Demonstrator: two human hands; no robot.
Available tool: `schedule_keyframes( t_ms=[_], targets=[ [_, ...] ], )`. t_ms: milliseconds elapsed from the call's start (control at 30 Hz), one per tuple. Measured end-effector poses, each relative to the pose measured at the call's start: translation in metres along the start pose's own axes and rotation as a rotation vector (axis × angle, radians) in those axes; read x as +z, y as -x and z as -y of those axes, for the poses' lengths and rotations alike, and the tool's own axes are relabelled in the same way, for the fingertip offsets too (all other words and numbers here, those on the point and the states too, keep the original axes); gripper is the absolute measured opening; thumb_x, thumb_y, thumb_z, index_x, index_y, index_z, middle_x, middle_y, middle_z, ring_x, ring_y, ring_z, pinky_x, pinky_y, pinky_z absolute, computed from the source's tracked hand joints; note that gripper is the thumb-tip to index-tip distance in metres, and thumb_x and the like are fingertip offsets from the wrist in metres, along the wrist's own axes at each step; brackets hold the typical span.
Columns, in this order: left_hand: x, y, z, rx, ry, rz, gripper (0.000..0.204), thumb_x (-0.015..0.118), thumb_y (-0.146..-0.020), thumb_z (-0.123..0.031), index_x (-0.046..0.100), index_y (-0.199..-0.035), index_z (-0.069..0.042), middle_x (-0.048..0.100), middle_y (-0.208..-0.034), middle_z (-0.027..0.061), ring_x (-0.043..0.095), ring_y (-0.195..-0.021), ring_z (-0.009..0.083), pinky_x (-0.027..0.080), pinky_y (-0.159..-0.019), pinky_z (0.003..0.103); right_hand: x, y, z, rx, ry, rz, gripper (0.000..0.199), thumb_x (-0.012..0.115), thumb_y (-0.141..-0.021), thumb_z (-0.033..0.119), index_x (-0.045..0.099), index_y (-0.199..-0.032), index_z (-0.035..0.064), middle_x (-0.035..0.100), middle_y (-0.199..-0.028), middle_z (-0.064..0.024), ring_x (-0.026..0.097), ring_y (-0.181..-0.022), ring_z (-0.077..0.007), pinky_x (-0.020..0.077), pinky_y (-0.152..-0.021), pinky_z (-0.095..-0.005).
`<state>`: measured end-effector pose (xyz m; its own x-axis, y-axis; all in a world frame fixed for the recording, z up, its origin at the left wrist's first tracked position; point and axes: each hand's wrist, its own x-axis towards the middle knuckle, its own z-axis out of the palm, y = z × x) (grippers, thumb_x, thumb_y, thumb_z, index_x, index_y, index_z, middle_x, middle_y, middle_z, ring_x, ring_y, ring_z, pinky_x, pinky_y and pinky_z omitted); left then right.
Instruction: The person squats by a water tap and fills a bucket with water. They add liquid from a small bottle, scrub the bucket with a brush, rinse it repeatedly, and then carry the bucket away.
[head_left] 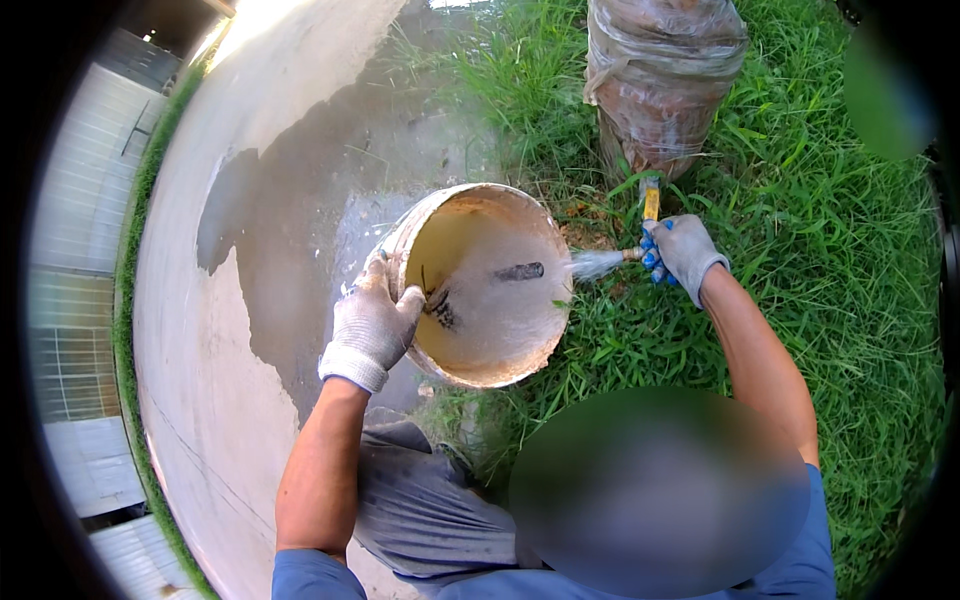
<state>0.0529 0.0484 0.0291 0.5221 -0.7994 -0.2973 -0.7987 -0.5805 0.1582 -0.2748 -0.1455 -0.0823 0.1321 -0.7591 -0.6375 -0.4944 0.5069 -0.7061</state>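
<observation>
A round, off-white bucket [500, 335], crusted with dirt, is tilted with its mouth facing me. My left hand [370, 325], in a pale work glove, grips its left rim, with the thumb inside. A dark, short cylindrical piece [518, 271] and a blackish clump [440, 310] show inside the bucket. To its right, my gloved right hand [684, 256], with blue at the fingers, is closed round a water tap [633, 254] with a yellow lever [652, 200]. Water [595, 264] sprays leftward from the spout toward the bucket's right rim.
A thick post [665, 85] wrapped in clear plastic rises behind the tap. Tall grass [840, 300] covers the right side. Wet concrete [290, 220] spreads to the left, with pale metal-sheet walls [90, 190] farther off. A blurred oval [660, 490] hides the lower middle.
</observation>
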Motion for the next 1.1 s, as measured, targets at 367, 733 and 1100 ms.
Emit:
schedule_keyframes(
  t_ms=[367,733,1100],
  targets=[
    [0.003,-0.001,0.004,0.028,-0.002,-0.027,0.072,0.065,-0.091,-0.037,0.050,-0.146,0.007,0.067,-0.126,0.0323,0.066,-0.117,0.0454,0.051,-0.103,0.048,0.002,-0.004,-0.005,-0.003,-0.019,-0.009,0.032,0.059,-0.106,0.026,0.063,-0.086,0.0013,0.064,-0.066,-0.0063,0.056,-0.044,-0.0156,0.0445,-0.041,-0.0319],
    [0.008,-0.003,0.013,0.066,0.011,-0.070,0.068,0.067,-0.091,-0.033,0.052,-0.144,0.006,0.067,-0.125,0.0320,0.066,-0.117,0.0452,0.052,-0.102,0.048,0.035,-0.020,-0.008,0.068,-0.353,-0.023,0.028,0.058,-0.107,0.024,0.061,-0.086,0.0046,0.061,-0.063,-0.0048,0.054,-0.042,-0.0164,0.0421,-0.037,-0.0316],
    [0.011,-0.004,0.020,0.027,0.019,-0.057,0.071,0.066,-0.091,-0.034,0.050,-0.147,0.006,0.068,-0.124,0.0317,0.067,-0.117,0.0450,0.052,-0.102,0.047,0.103,-0.109,0.043,0.045,-0.928,-0.071,0.033,0.053,-0.110,0.037,0.064,-0.093,0.0099,0.073,-0.079,-0.0080,0.068,-0.056,-0.0197,0.0545,-0.047,-0.0311]
  ],
)
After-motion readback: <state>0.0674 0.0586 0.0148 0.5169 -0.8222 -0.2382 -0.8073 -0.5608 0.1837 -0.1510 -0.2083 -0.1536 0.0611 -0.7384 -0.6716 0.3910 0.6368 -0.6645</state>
